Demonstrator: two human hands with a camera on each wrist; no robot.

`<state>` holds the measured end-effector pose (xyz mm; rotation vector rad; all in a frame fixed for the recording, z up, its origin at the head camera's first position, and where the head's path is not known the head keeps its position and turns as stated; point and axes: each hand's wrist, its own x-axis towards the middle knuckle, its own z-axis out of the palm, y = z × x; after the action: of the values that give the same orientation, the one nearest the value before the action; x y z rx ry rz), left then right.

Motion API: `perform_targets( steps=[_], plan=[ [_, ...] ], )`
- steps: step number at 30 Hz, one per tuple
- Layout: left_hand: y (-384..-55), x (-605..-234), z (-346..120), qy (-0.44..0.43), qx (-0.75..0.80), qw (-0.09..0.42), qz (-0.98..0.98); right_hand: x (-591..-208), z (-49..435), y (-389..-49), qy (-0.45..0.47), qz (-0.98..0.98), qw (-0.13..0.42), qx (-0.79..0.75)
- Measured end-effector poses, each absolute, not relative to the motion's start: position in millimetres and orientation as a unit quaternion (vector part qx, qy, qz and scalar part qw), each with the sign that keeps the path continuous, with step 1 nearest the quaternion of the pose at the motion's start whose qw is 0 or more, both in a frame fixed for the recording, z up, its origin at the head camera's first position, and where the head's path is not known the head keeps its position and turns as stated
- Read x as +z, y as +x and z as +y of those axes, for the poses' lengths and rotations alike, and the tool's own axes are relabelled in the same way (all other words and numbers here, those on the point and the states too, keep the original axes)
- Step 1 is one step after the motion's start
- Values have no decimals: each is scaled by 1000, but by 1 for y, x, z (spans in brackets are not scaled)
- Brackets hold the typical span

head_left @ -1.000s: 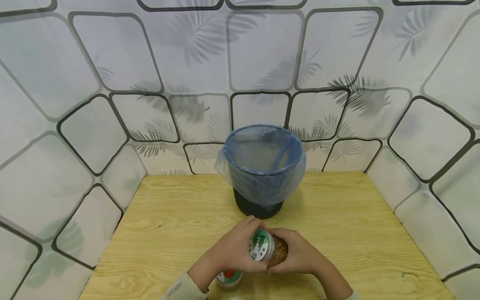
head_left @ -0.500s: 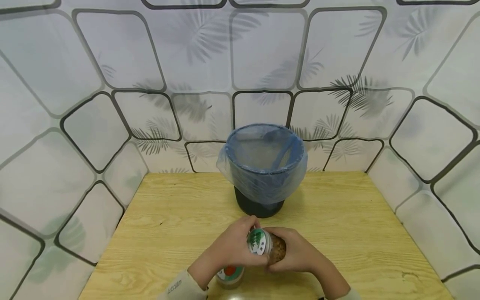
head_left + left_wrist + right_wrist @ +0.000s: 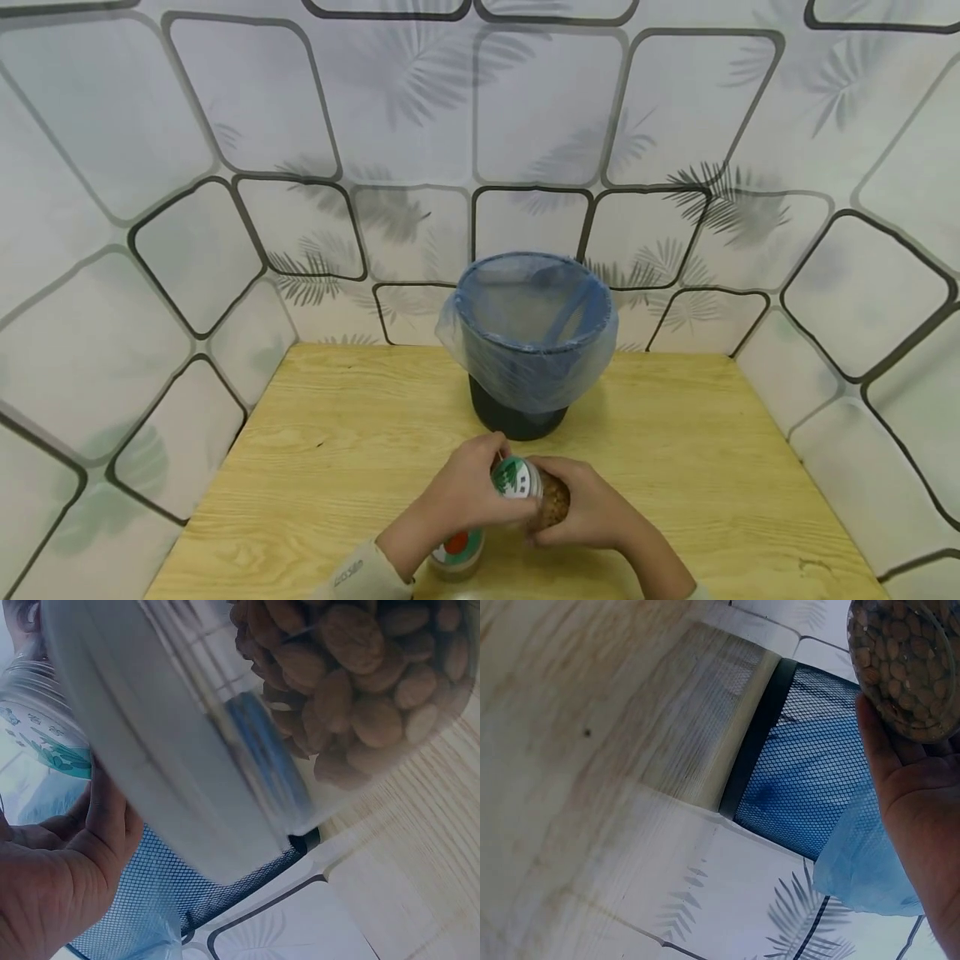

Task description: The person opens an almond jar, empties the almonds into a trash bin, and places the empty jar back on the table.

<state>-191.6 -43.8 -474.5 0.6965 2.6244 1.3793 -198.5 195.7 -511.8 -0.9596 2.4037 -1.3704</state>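
Both hands hold a clear jar of brown nuts, tilted on its side over the front of the table. My left hand grips its lid, white with a green leaf print, thumb across the near edge. Around the jar's body curl the fingers of my right hand. The right wrist view shows the jar's rounded base, packed with nuts, at the upper right. Below my left wrist stands a second jar with a red, white and green top. Close up in the left wrist view, this jar has a white lid and almond-like nuts inside.
A dark mesh bin lined with a thin blue bag stands upright behind the hands. The wood-grain tabletop is bounded at the back and sides by patterned walls.
The lid's print has turned a little counterclockwise and my left thumb covers more of it. Both hands have shifted slightly left with the jar. The second jar and bin stay put.
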Motion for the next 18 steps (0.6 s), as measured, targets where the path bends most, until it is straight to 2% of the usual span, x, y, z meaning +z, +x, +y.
perform_targets(
  steps=[18],
  plan=[
    [-192, -475, -38, 194, 434, 46, 879, -511, 196, -195, -318, 815, 103, -474]
  ],
)
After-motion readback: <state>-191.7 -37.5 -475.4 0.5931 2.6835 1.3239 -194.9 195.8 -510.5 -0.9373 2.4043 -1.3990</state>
